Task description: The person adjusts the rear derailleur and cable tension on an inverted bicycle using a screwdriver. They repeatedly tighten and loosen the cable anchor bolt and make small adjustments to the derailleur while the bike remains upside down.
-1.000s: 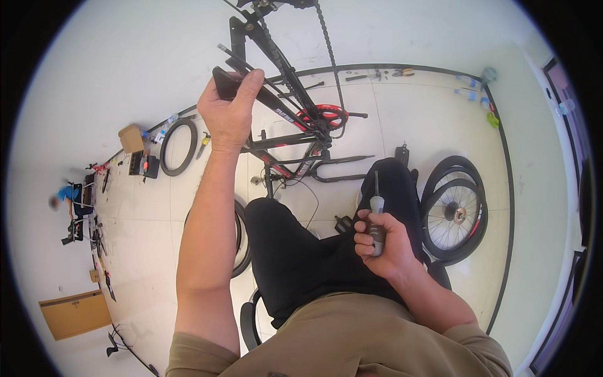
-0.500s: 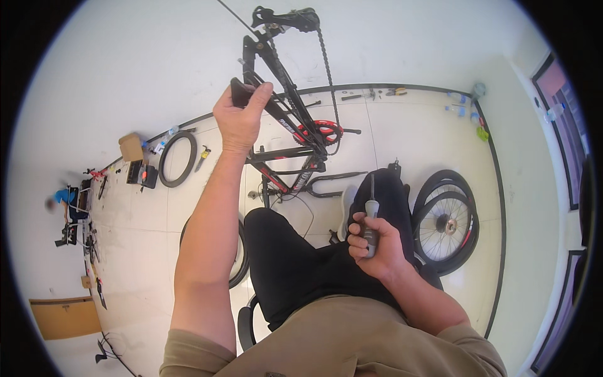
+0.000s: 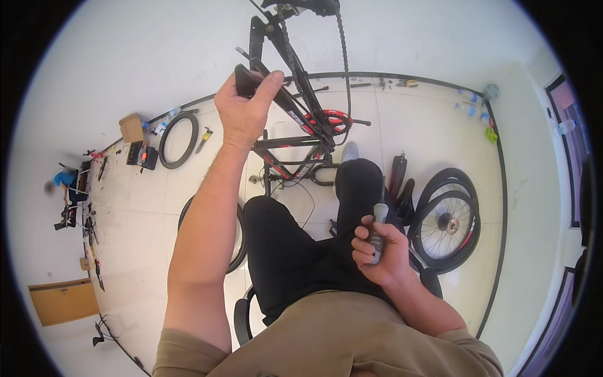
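My left hand (image 3: 244, 116), arm stretched out, is closed on a black part of the bicycle frame (image 3: 295, 116); the exact grip is partly hidden by my fingers. The frame is black with red and white markings and has no wheels on it. At its raised end hangs a rear derailleur (image 3: 308, 6), cut by the top edge. From there the chain (image 3: 346, 56) drops to the red chainring (image 3: 336, 119). Held near my right thigh, a screwdriver (image 3: 378, 235) with a grey handle sits in my closed right hand (image 3: 384, 252), its shaft pointing away from me.
Wheels (image 3: 445, 223) lie on the floor at right, beside a black saddle (image 3: 407, 195). A tire (image 3: 178, 139) and an open toolbox (image 3: 139, 156) are at left. Tools, including a hammer (image 3: 377, 84), line the far wall. Another person (image 3: 63, 179) is at far left.
The raised end of the frame and its derailleur have shifted up and right in view. My right leg has moved, uncovering the saddle. Both hands keep their holds.
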Demonstrator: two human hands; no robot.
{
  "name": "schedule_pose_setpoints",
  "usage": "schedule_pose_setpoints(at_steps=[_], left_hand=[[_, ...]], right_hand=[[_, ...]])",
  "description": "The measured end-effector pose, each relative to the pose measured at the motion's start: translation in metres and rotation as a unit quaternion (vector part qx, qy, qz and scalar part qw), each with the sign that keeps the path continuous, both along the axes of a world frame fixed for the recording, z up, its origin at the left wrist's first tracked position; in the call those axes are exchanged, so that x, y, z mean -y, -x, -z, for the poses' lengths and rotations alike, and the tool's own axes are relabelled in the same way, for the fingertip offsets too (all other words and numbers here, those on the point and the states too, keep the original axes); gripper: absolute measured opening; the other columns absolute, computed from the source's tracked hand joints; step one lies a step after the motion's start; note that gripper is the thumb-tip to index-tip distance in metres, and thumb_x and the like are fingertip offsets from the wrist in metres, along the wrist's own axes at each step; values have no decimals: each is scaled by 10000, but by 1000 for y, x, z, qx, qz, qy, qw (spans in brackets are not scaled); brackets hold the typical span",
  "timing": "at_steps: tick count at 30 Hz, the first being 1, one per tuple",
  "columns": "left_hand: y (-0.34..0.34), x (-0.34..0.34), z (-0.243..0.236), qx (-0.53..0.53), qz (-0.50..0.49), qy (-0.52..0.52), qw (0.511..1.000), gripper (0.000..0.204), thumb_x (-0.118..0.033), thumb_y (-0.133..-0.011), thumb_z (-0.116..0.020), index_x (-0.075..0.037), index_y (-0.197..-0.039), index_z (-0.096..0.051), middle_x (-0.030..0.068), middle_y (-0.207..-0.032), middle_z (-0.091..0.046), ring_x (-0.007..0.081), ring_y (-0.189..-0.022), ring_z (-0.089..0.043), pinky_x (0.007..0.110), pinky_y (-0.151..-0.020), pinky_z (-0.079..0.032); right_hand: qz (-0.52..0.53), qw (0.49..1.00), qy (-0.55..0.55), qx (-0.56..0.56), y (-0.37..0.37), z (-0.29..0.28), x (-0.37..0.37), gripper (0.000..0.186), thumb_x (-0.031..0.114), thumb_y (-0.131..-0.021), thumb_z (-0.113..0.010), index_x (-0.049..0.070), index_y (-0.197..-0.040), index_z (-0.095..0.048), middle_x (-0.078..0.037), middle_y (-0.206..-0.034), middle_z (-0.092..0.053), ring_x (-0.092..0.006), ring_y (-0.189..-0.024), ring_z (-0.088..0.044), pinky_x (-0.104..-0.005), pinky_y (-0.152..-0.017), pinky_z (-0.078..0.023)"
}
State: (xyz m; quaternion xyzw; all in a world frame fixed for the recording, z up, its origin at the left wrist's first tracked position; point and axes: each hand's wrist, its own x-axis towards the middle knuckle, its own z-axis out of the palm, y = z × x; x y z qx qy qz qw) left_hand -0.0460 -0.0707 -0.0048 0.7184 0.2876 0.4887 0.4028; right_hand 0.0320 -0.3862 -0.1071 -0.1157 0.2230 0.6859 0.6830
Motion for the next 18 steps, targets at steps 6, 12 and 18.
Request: schedule_pose_setpoints(at_steps=[6, 12, 18], left_hand=[[6, -5, -1, -19, 0, 28, 999, 277, -225, -809, -820, -21, -797, -634, -2, -721, -632, 61, -662, -529, 225, -620, -428], [5, -5, 1, -4, -2, 22, 1000, 242, -187, -818, -805, -13, -815, -636, -12, -730, -622, 57, -670, -516, 227, -619, -421], [-2, -4, 0, 6, -14, 12, 1000, 278, -234, -807, -814, -22, -788, -635, -15, -725, -618, 61, -670, -516, 231, -622, -421]], right_hand=[[9, 1000, -12, 5, -7, -6, 1, 187, 183, -895, -605, 93, -1059, -591, -72, -864, -560, -163, -622, -466, -282, -503, -373], [23, 1000, -10, 0, -13, -8, -2, 191, 178, -896, -601, 78, -1058, -588, -72, -859, -554, -163, -614, -461, -280, -498, -371], [28, 999, 10, -20, -15, -12, 0, 192, 163, -890, -596, 71, -1058, -586, -64, -847, -535, -156, -607, -450, -281, -493, -364]])
